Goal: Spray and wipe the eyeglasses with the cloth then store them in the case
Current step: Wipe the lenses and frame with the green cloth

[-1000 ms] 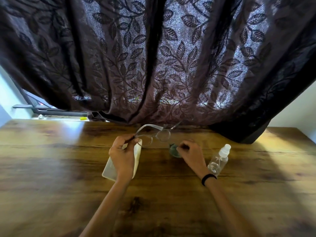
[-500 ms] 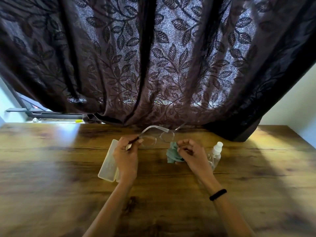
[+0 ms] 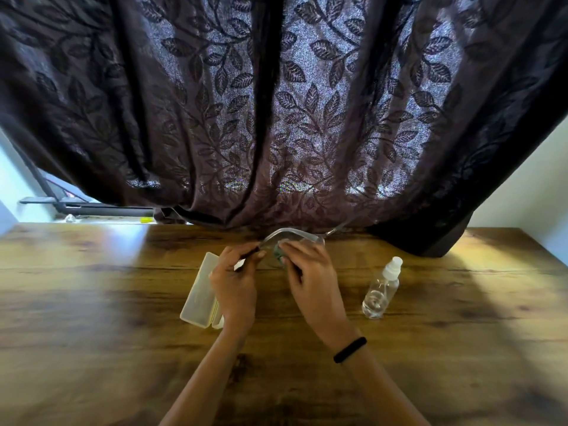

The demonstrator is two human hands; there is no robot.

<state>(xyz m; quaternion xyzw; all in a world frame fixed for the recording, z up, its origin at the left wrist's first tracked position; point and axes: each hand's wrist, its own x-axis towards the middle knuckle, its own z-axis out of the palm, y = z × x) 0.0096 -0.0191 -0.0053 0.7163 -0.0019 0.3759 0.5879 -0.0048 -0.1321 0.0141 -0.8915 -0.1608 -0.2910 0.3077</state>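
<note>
We're wiping: left hand [image 3: 235, 290] pinches the eyeglasses [image 3: 290, 234], right hand [image 3: 310, 272] presses the cloth [image 3: 279, 252] on a lens; next, the case [image 3: 199, 292] under our left wrist

Backlit curtain [image 3: 276, 103], window glare on table [image 3: 123, 241], blurred, warped edges

The right hand [image 3: 310, 272] covers most of the glasses [image 3: 289, 233]; only the top rim and one arm show past its fingers [image 3: 292, 249]. The lenses are hidden. Of the cloth [image 3: 279, 253], just a small greenish scrap peeks out between the two hands. The left hand [image 3: 235, 284] hides the near corner of the case [image 3: 199, 295] lying beneath it. Both forearms are cut off by the bottom edge. The surface [image 3: 92, 333] blurs toward the sides.
</note>
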